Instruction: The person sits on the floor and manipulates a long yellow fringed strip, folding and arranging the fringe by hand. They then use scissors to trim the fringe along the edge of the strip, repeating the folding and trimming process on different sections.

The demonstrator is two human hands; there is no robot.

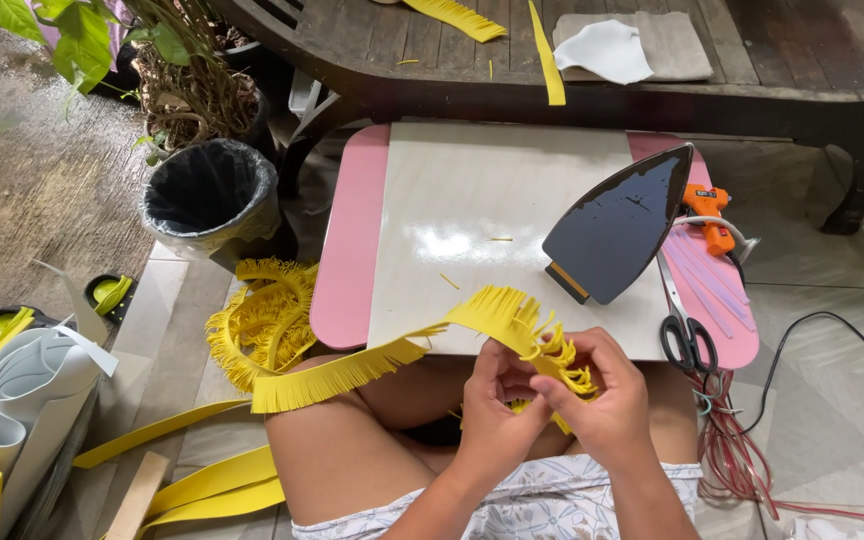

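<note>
Rolling the yellow fringed strip (372, 362), I had my left hand (492, 415) and right hand (602, 400) clamped on its coiled end at six o'clock of the bench (492, 190); next, I judged, another tight turn.

A low pink table (350, 250) carries a white board (472, 200), an upended iron (617, 228), scissors (687, 335) and a glue gun (709, 215).

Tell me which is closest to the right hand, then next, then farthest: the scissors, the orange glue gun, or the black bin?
From the right hand, in the head view:
1. Scissors, just to its right on the pink table edge.
2. Orange glue gun, farther up on the right.
3. Black bin, far off to the left on the floor.
</note>
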